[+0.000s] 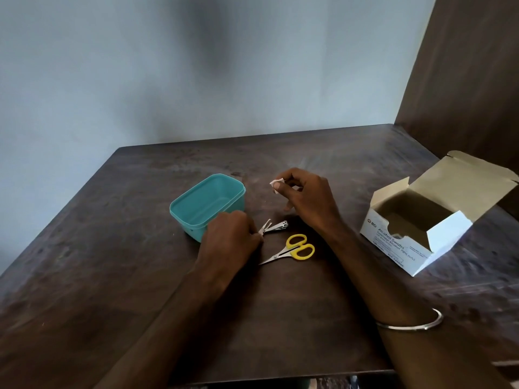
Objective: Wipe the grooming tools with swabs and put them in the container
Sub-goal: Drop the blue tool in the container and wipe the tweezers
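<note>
Dark wooden table against grey wall. Nearest lay yellow-handled scissors. Left hand pinched nail clipper beside empty teal container. Farther, right hand fingers pinched white swab. Best: steady clipper, wipe blades fully.

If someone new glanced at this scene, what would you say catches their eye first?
Probably the teal container, open at the middle of the dark table, and the yellow-handled scissors lying just right of it. Next, the right hand pinching a white swab, with the open swab box at far right.
</note>
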